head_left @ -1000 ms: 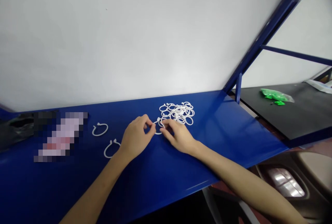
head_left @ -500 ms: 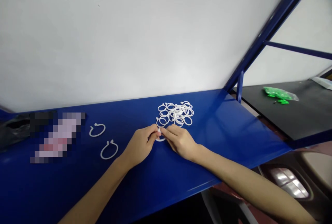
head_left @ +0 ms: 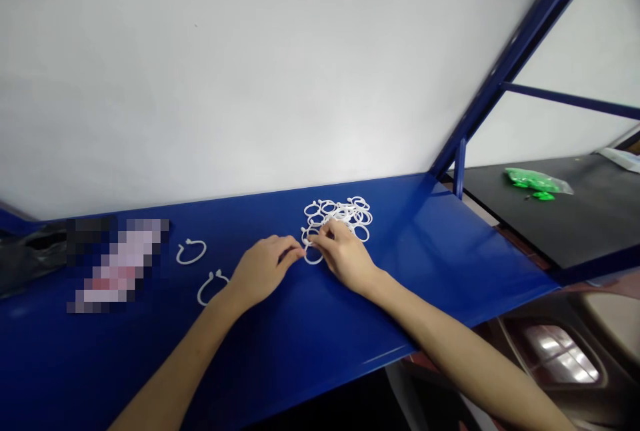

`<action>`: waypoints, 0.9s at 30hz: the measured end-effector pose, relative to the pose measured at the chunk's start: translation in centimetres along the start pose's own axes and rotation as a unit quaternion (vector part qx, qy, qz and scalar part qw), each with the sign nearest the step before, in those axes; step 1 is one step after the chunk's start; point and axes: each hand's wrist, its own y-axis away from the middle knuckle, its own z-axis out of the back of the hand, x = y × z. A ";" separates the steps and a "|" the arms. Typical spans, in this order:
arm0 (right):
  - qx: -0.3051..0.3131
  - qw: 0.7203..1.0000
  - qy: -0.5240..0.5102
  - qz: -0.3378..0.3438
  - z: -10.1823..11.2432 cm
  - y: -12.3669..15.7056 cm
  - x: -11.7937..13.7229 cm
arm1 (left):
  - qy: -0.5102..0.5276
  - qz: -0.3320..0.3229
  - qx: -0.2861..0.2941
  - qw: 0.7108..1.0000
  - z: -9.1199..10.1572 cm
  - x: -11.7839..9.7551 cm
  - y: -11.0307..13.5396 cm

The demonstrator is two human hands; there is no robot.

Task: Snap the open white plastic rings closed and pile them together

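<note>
A white plastic shower curtain ring (head_left: 314, 261) with small ball ends lies between my hands at the near edge of a pile of similar rings (head_left: 361, 216). My left hand (head_left: 263, 270) has thumb and forefinger pinched at this ring's left side. From the other side, my right hand (head_left: 347, 258) is closed at its upper part, its fingertips partly covering the ring and the front of the pile. Two more rings lie apart to the left: one open ring (head_left: 193, 254) farther back, and a nearer ring (head_left: 201, 292) partly hidden by my left wrist.
The blue tabletop (head_left: 310, 338) runs along a white wall. At the left lie a black plastic bag (head_left: 30, 261) and a blurred pinkish packet (head_left: 120, 261). A blue metal frame (head_left: 493, 88) stands at the right, beside a black table (head_left: 590, 218) with a green-filled bag (head_left: 537, 181).
My right hand has shifted up and left over the front of the pile, and my fingertips have separated, showing more of the ring. My left forearm now partly covers the nearer loose ring.
</note>
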 end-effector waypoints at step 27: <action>0.009 0.976 -0.207 -0.073 0.8 -0.8 0.8 | 0.470 0.048 -0.047 0.880 -0.5 -0.2 0.1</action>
